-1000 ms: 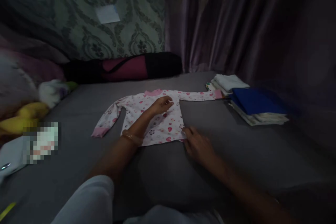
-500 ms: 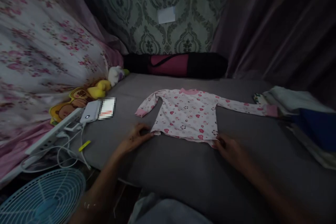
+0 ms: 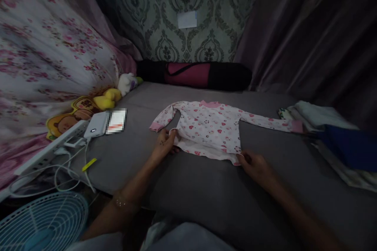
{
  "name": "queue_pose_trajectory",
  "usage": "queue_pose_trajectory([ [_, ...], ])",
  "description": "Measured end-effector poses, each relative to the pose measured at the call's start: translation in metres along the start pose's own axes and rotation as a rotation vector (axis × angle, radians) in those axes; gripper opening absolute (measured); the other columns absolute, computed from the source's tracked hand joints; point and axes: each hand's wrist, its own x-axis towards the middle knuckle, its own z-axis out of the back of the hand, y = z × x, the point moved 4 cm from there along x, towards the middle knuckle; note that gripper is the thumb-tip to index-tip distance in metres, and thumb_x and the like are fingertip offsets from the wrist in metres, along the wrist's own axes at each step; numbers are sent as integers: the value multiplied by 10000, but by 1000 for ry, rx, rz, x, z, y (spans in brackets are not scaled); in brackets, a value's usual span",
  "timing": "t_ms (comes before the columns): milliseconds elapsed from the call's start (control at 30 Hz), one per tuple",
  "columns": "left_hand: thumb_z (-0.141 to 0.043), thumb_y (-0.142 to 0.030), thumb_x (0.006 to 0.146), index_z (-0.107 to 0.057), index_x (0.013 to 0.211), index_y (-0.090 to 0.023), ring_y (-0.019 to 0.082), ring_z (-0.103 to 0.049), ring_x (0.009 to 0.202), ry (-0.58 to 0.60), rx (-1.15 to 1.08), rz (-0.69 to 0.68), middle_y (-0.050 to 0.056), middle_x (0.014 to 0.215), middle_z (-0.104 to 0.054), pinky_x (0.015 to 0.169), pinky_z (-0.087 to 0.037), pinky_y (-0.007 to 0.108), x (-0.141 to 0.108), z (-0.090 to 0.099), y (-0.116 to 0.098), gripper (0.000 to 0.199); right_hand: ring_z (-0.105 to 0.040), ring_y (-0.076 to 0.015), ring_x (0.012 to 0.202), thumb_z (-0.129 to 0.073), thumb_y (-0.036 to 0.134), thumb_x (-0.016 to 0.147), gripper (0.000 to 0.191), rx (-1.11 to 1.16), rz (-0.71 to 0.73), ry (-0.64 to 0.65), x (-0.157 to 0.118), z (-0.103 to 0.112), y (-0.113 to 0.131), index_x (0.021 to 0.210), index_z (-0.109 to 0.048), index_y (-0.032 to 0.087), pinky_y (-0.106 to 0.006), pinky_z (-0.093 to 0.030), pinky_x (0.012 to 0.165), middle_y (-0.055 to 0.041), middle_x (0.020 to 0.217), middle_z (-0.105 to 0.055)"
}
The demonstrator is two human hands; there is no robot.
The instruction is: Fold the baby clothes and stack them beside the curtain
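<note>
A small white long-sleeved shirt (image 3: 210,127) with pink and red prints lies spread on the grey bed surface (image 3: 200,192), its pink collar at the far side. Its left sleeve bends toward me and the right one stretches out sideways. My left hand (image 3: 165,143) pinches the hem at the left corner and lifts the front layer a little, so the inside of the back layer shows. At the right corner, my right hand (image 3: 255,166) is closed on the hem.
Folded clothes (image 3: 344,141) lie at the right. A white power bank (image 3: 96,124), a power strip (image 3: 50,147) with cables, plush toys (image 3: 110,98) and a blue fan (image 3: 44,223) are at the left. A black and pink bag (image 3: 191,75) lies along the wall.
My left hand has moved up and right, raising the left part of the front hem. My right hand stays at the right corner. The view has shifted slightly.
</note>
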Motion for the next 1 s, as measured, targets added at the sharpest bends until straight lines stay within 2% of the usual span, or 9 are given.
queue_pose_trajectory([
  [67, -569, -452, 817, -425, 973, -203, 117, -553, 409, 20, 48, -49, -53, 599, -578, 417, -399, 209, 1, -3, 2, 328, -559, -174, 559, -428, 422, 829, 268, -4, 1, -6, 0, -2, 0, 724, -582, 230, -271, -373, 540, -2, 602, -596],
  [167, -624, -375, 752, -482, 950, -199, 118, -543, 505, -12, 188, -241, -65, 607, -538, 483, -395, 212, 5, 4, 3, 301, -554, -171, 565, -413, 386, 836, 244, -24, 12, -26, -2, -1, 4, 717, -559, 231, -269, -374, 549, -3, 612, -594],
  [267, -525, -338, 798, -549, 940, -205, 156, -557, 621, -107, 374, -410, -32, 645, -538, 556, -403, 243, 8, 21, 4, 196, -563, -172, 589, -415, 335, 846, 200, -101, 13, -7, -6, 3, 5, 757, -560, 230, -273, -373, 569, -11, 648, -603],
  [367, -456, -278, 813, -557, 1101, -214, 197, -582, 672, -140, 517, -452, 0, 701, -577, 625, -446, 297, 9, 41, 11, 311, -610, -199, 701, -439, 307, 864, 163, -232, -6, 15, -13, 11, 5, 880, -584, 235, -280, -377, 594, -38, 768, -640],
  [433, -477, -243, 782, -527, 1204, -207, 228, -612, 784, -88, 585, -531, 46, 846, -626, 719, -483, 342, 8, 50, 14, 426, -626, -217, 789, -446, 281, 879, 179, -318, 0, 8, -19, 15, 6, 976, -589, 234, -285, -392, 622, -68, 896, -653],
  [533, -489, -170, 738, -546, 1224, -210, 261, -571, 1062, 49, 661, -768, 110, 1158, -585, 900, -471, 379, 2, 53, 18, 491, -622, -207, 858, -422, 173, 886, 262, -407, 98, 27, -27, 14, 17, 1085, -586, 222, -287, -425, 683, -107, 1091, -613],
  [633, -457, -113, 754, -593, 1177, -235, 247, -540, 1127, 138, 706, -942, 107, 1212, -560, 951, -456, 372, -2, 52, 19, 461, -593, -199, 949, -387, 72, 868, 372, -442, 241, 51, -30, 9, 29, 1149, -577, 225, -286, -448, 755, -111, 1201, -557],
  [800, -458, -164, 837, -652, 995, -211, 217, -590, 1026, 203, 708, -1016, 89, 1082, -631, 907, -480, 355, -5, 55, 21, 254, -544, -209, 1052, -374, 63, 878, 408, -340, 458, 92, -28, 7, 32, 1172, -589, 245, -335, -459, 872, -90, 1194, -571],
  [1000, -474, -258, 847, -683, 940, -194, 219, -624, 994, 197, 641, -936, 88, 1049, -673, 896, -497, 352, -6, 69, 27, 238, -582, -182, 979, -364, 121, 911, 327, -168, 476, 222, -34, 22, 35, 1058, -639, 220, -308, -464, 862, -80, 1078, -628],
])
